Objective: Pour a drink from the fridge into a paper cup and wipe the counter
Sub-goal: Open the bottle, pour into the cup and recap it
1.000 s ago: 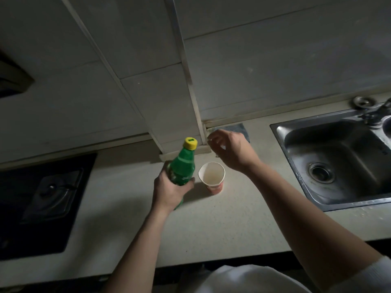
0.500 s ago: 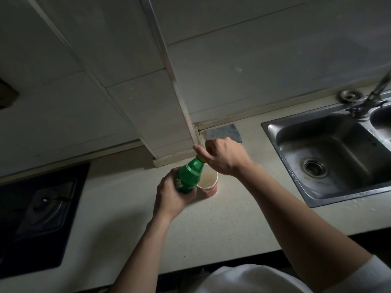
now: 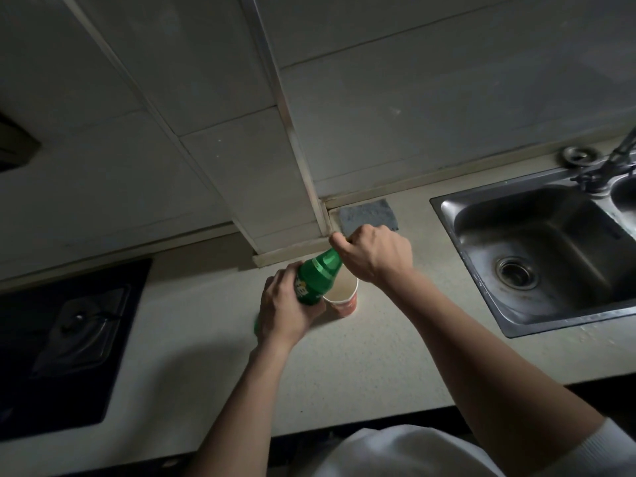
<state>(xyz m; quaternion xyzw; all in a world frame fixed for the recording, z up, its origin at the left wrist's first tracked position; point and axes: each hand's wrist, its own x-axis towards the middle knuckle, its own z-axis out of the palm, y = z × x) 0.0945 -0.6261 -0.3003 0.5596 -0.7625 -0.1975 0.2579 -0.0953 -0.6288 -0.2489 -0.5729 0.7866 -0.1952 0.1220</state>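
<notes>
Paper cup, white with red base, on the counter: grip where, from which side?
Probably grip the white-and-red paper cup at mid wall, from its right. It stands upright; the tilted green plastic bottle and left hand crowd its left, the right hand grips the bottle's top above it.

Home kitchen: steel sink with faucet at 3 o'clock, black gas hob at 9, tiled wall at 12, countertop between.
</notes>
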